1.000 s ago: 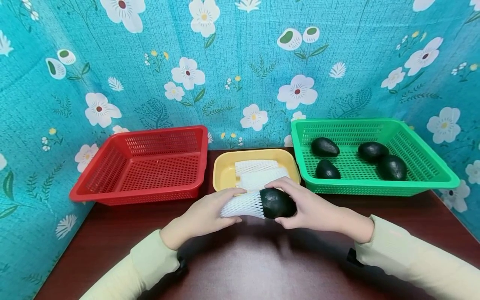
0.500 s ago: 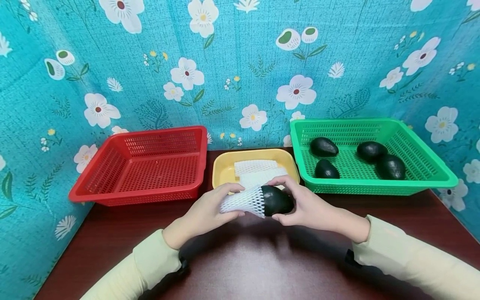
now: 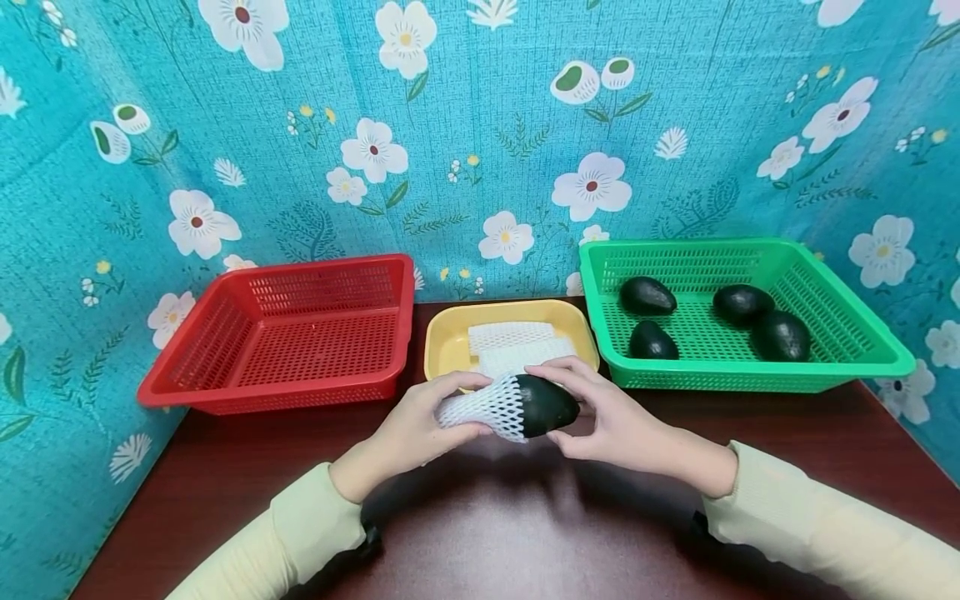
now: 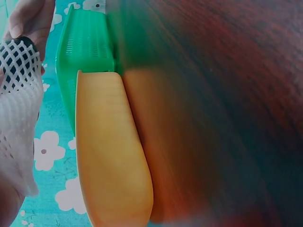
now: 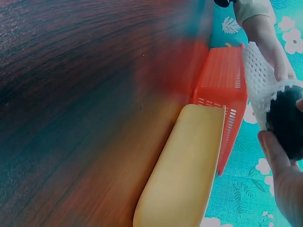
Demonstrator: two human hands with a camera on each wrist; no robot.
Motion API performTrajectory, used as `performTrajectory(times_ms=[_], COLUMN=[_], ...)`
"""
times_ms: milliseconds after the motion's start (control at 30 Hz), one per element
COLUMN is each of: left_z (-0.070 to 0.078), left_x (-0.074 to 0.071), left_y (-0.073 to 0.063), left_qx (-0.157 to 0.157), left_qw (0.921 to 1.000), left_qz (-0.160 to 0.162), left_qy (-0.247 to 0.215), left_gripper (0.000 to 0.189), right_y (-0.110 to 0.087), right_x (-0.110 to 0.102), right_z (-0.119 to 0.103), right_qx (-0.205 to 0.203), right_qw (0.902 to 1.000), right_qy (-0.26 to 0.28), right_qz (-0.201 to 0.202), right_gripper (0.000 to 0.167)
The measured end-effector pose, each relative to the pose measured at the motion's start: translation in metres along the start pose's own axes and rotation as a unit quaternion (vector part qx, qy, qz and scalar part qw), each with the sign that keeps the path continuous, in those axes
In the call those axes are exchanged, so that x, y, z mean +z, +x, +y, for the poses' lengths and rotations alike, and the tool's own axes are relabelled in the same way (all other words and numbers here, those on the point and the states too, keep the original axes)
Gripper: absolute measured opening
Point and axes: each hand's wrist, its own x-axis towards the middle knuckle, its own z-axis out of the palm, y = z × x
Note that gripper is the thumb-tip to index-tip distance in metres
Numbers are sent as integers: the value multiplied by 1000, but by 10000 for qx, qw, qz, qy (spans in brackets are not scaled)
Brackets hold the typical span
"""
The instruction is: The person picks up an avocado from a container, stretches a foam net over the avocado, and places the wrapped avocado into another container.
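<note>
A dark avocado (image 3: 549, 406) is partly inside a white foam net sleeve (image 3: 486, 408), held above the table in front of the yellow tray. My left hand (image 3: 411, 427) grips the sleeve between thumb and fingers. On the other side, my right hand (image 3: 611, 417) holds the avocado's bare end, thumb below and fingers over the top. The right wrist view shows the sleeve's edge stretched round the dark avocado (image 5: 286, 123). In the left wrist view the sleeve (image 4: 19, 113) covers much of the fruit, its mesh spread wide near the right hand.
The yellow tray (image 3: 442, 354) holds more white foam sleeves (image 3: 517, 335). At the left stands a red basket (image 3: 273, 392) with nothing seen in it. A green basket (image 3: 757, 372) at the right contains several avocados (image 3: 781, 336). Behind everything hangs a flowered blue cloth (image 3: 450, 125).
The sleeve and avocado have shifted slightly left, and the sleeve's mesh edge has spread wider round the fruit. Both hands keep their hold; the right fingers now sit nearer the avocado's end.
</note>
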Motion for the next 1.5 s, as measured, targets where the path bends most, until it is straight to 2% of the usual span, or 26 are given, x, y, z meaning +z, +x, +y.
performTrajectory(times_ms=[133, 300, 533, 733, 967, 1133, 1300, 1500], left_z=[0, 2, 7, 13, 22, 25, 25, 24], left_x=[-1, -1, -1, -1, 2, 3, -1, -8], left_y=[-1, 0, 4, 9, 16, 21, 21, 16], left_qx=[-9, 16, 161, 203, 143, 18, -211, -231], left_qw=[10000, 9999, 9989, 9962, 9940, 9918, 9921, 9898], left_qz=[32, -94, -252, -312, -466, -619, -937, -1399], left_qy=[-63, -58, 366, 789, 983, 1116, 809, 134], left_gripper=[59, 62, 67, 71, 78, 83, 91, 83], right_y=[-1, -2, -3, -4, -3, -4, -6, -9], right_x=[-2, -4, -3, -7, -3, 2, 5, 6], right_z=[-1, -1, 2, 3, 5, 8, 6, 6], right_qx=[252, 496, -145, -339, -612, -554, -248, -11], right_qw=[9992, 9972, 9995, 9987, 9964, 9953, 9945, 9936], right_qy=[317, 531, 200, -41, 226, 517, 834, 1058], right_qz=[67, 155, 192, 367, 533, 599, 575, 401], right_gripper=[72, 65, 64, 62, 59, 57, 55, 49])
